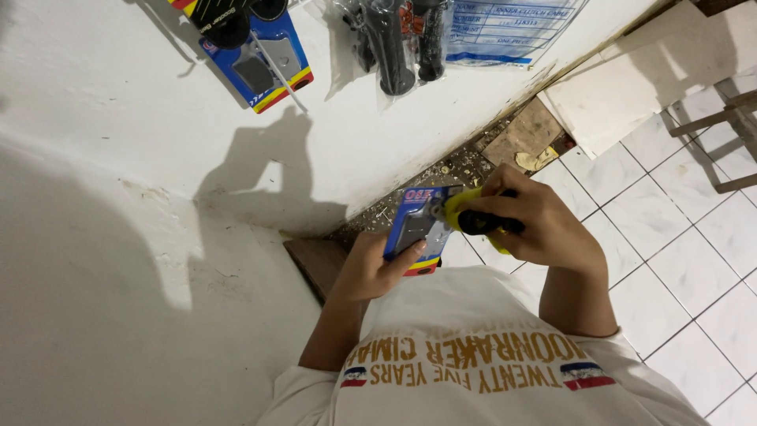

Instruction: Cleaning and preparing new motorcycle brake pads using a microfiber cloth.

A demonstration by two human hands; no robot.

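Blister pack: blue card, red-yellow stripe at bottom edge, grey parts. Tool touching pack's right side: yellow and black. Wall behind pack: white.

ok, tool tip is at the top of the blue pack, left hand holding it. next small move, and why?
Probably press the yellow-handled tool in squarely at the top of the blue blister pack. The right hand has its tip against the pack's upper edge, and the left hand braces the pack from below with the thumb across its front, so the pack looks steadied.
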